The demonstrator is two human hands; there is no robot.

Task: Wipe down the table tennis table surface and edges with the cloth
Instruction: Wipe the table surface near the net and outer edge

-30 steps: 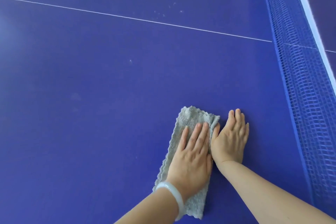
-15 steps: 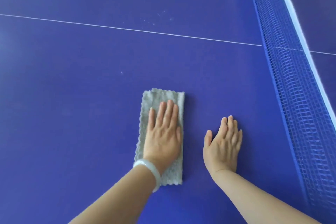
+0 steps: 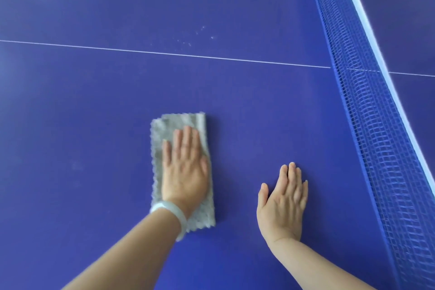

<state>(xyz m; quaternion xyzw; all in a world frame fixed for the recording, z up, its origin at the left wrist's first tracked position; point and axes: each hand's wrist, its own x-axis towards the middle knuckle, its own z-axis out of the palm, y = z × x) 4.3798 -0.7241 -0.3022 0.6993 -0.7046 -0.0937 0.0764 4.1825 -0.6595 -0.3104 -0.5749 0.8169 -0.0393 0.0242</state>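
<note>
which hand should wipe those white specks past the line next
Left. The left hand lies flat on the cloth, almost in line with the specks ahead, so it likely just pushes forward over the line. The right hand rests bare on the table, nearer the net.

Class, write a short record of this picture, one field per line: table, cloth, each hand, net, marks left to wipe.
table: blue, with a thin white line across it
cloth: grey, folded, flat on the table
left hand: flat on the cloth, fingers straight
right hand: flat on the bare table, apart from the cloth
net: blue, at the right
marks: white specks beyond the line
</note>
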